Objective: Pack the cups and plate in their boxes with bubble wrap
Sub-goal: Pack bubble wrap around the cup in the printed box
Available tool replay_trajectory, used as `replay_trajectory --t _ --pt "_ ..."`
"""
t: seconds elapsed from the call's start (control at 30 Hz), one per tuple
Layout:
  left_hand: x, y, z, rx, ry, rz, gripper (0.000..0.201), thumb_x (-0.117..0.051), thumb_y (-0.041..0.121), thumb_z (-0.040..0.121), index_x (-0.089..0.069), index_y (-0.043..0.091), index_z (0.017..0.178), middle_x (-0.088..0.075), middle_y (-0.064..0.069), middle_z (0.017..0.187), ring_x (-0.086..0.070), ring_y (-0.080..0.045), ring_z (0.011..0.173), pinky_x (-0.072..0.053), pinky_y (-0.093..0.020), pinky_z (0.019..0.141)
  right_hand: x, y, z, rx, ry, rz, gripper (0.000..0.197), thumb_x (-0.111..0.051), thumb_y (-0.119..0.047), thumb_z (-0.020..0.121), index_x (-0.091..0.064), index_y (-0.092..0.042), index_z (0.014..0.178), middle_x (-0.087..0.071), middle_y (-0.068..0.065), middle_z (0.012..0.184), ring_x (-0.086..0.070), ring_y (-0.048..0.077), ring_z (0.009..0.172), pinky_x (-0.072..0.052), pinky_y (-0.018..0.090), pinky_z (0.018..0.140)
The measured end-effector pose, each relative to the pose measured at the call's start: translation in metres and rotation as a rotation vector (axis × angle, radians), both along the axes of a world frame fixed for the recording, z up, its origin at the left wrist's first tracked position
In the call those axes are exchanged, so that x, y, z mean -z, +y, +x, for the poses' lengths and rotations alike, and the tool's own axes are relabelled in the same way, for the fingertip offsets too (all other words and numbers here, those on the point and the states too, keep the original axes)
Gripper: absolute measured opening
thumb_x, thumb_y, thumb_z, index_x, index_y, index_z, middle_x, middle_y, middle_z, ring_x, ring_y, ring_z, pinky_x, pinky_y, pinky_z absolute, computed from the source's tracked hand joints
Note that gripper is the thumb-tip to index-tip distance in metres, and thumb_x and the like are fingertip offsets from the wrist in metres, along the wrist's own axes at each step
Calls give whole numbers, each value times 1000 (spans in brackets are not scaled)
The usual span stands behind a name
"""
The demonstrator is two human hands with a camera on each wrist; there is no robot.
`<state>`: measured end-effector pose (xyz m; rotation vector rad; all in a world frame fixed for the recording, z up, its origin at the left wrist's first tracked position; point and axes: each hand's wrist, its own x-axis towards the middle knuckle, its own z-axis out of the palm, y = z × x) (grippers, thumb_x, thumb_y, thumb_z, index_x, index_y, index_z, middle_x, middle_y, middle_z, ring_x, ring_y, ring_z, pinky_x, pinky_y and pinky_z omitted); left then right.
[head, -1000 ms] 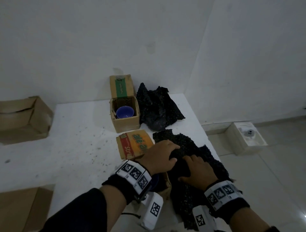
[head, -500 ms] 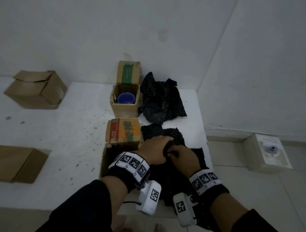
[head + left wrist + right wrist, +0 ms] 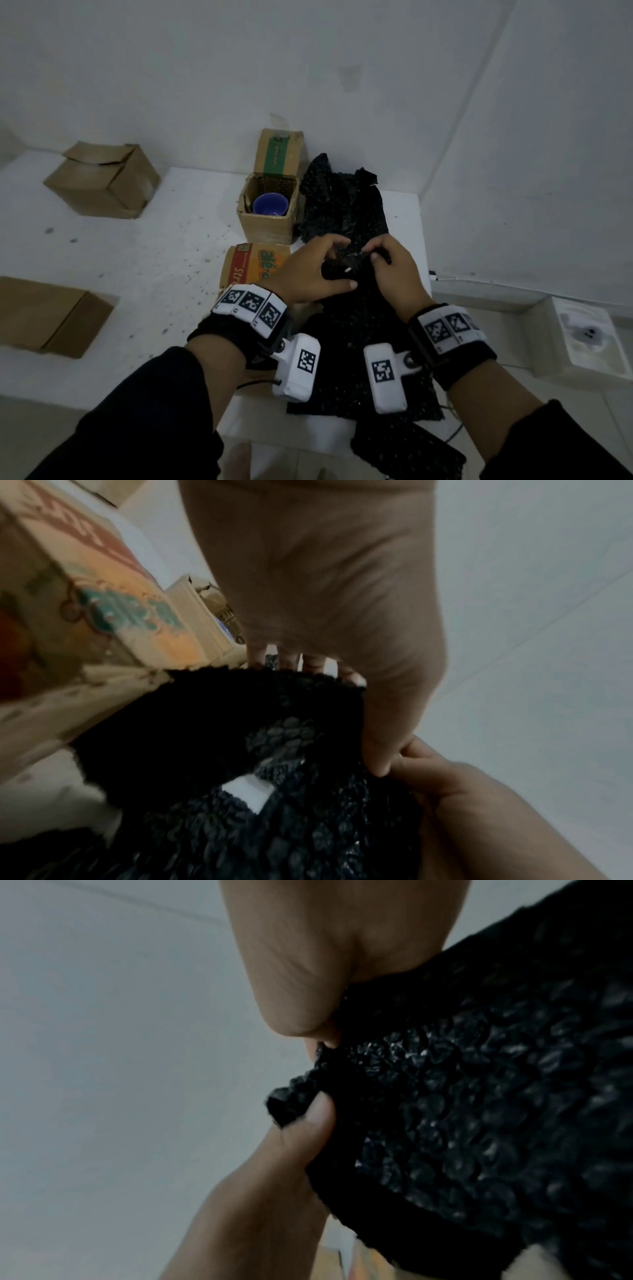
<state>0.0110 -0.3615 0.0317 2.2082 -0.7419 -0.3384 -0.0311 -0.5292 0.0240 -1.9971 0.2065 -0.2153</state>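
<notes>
1. Now my left hand and right hand sit close together, both pinching the top edge of the black bubble wrap, lifted over the table.
2. Just left: printed box.
3. Behind it, blue cup inside open box.

Orange-red box: "ale-a…", "Str…" partly legible; green-label box text unreadable.

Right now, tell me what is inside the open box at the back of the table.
The open box holds a blue cup, upright, with no bubble wrap around it. The box walls hide the cup's lower part and the box floor, so anything beneath it cannot be seen.
</notes>
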Motion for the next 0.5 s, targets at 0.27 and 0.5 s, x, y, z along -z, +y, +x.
replay_trajectory --t 0.27,0.5 --pt "-42 13 14 69 131 -320 36 -59 3 70 -36 23 88 -49 4 98 -49 6 89 -40 -13 73 -61 7 14 -83 -13 726 35 -27 9 79 -53 -13 73 -52 7 78 -48 19 74 -41 30 70" --pt "-77 52 24 63 21 -293 28 -54 -4 73 -35 16 80 -41 -4 81 -39 -12 73 -30 -26 64 -89 37 19 -228 -52 457 16 -66 -22 74 -50 -22 78 -46 -4 74 -46 10 71 -39 22 68"
